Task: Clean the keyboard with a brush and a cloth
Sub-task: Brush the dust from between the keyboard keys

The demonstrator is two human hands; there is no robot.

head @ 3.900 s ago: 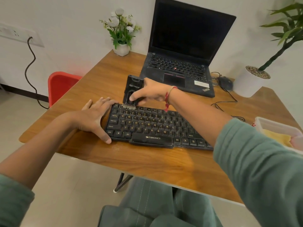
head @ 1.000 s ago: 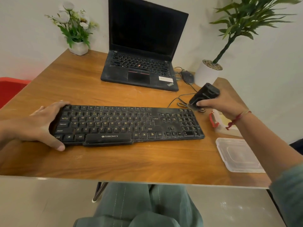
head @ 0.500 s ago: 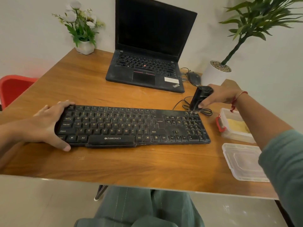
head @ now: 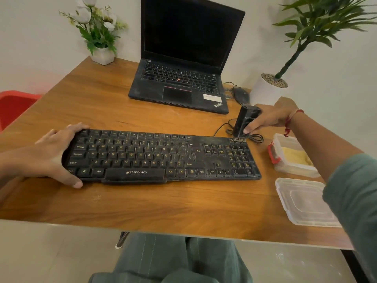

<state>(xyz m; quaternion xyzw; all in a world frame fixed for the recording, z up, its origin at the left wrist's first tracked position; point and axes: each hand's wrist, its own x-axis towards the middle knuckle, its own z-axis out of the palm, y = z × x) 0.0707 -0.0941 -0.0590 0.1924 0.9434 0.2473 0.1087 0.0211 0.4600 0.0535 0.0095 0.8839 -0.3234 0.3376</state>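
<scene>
Laptop (head: 179,86) behind keyboard (head: 163,156); containers (head: 293,158) to its right.

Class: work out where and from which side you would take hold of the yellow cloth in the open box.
Pinch the top of the yellow cloth from straight above: the box walls it in on all sides, and only its open top gives access.
</scene>
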